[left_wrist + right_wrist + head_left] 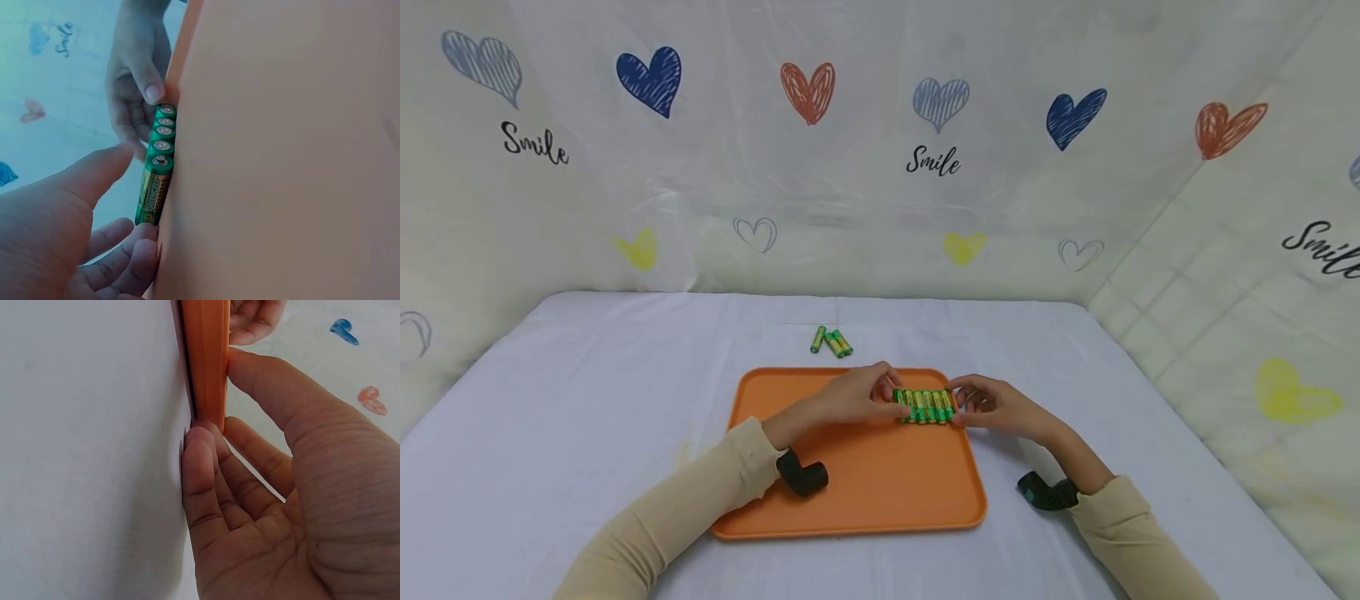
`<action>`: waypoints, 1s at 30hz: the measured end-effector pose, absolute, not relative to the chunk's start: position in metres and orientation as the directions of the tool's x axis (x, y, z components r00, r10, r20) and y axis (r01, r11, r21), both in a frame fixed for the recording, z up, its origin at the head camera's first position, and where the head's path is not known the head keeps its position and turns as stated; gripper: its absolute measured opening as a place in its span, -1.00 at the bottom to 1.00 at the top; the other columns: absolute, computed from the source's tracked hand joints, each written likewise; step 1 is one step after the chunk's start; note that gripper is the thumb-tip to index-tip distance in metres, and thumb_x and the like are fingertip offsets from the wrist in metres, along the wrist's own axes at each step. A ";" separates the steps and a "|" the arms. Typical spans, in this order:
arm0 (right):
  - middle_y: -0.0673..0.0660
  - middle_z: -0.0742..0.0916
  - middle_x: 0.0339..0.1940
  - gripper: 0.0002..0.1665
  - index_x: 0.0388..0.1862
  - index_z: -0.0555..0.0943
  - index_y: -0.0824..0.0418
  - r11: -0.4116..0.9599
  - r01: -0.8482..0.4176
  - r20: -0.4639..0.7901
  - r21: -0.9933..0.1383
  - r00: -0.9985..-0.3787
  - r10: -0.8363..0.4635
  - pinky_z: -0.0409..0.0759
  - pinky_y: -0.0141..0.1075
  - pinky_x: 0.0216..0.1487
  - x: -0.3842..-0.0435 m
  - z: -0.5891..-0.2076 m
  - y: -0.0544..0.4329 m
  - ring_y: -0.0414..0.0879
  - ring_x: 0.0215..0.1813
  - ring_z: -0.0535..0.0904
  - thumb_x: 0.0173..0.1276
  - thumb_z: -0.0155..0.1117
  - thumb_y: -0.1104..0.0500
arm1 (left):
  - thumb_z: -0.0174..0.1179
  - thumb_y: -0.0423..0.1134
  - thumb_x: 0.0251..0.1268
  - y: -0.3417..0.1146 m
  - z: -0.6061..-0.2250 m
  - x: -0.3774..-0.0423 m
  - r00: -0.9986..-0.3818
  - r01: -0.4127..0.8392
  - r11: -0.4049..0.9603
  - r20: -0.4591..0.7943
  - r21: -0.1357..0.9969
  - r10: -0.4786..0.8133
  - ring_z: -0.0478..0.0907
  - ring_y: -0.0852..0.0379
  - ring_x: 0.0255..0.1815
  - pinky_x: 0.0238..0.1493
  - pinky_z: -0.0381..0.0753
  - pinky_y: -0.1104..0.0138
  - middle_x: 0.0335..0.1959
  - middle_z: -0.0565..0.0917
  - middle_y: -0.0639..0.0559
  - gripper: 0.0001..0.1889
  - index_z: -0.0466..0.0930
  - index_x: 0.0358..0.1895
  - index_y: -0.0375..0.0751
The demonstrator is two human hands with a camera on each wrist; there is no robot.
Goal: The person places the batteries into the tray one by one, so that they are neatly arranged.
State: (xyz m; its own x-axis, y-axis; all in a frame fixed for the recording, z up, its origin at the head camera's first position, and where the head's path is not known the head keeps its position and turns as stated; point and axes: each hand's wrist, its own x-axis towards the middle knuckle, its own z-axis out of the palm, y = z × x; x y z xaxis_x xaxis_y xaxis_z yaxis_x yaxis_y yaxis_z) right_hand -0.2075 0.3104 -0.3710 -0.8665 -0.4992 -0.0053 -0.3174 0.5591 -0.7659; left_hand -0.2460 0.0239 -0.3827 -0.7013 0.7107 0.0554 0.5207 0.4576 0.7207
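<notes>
Several green and gold batteries [925, 407] lie side by side in a row at the back right of an orange tray [857, 492]. At the row's left end is my left hand [857, 393], its fingertips by the nearest battery [154, 187] and its thumb held apart above it. My right hand [1000, 406] is at the other end, over the tray's right rim. Its thumb [150, 87] touches the end battery, while its other fingers are bent loosely beside the rim [209, 362]. The right wrist view hides the batteries.
Three loose batteries [832, 342] lie on the white tablecloth [625, 358] behind the tray. A heart-patterned curtain [865, 183] hangs beyond the table. Black wrist devices [802, 475] are worn at both cuffs.
</notes>
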 end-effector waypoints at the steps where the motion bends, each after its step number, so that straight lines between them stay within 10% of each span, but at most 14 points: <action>1: 0.21 0.60 -0.18 -0.44 0.22 0.49 0.34 0.558 -0.317 -0.006 -0.767 -0.866 -0.500 0.47 -0.41 -0.26 -0.208 -0.371 0.311 -0.15 -0.25 0.47 0.28 0.40 0.19 | 0.26 0.00 0.32 0.023 -0.383 -0.247 -0.698 0.518 0.443 0.062 0.732 0.714 0.51 0.18 -0.21 -0.17 0.53 0.34 -0.18 0.57 0.10 -0.55 0.44 0.15 -0.15; 30: 0.19 0.61 -0.18 -0.45 0.22 0.50 0.33 0.565 -0.315 -0.004 -0.763 -0.871 -0.492 0.48 -0.40 -0.24 -0.207 -0.373 0.313 -0.15 -0.25 0.48 0.29 0.39 0.19 | 0.17 -0.24 0.38 -0.019 -0.379 -0.270 -0.809 0.491 0.389 0.241 0.780 0.536 0.53 0.10 -0.23 -0.14 0.52 0.31 -0.24 0.59 0.00 -0.75 0.57 0.02 -0.28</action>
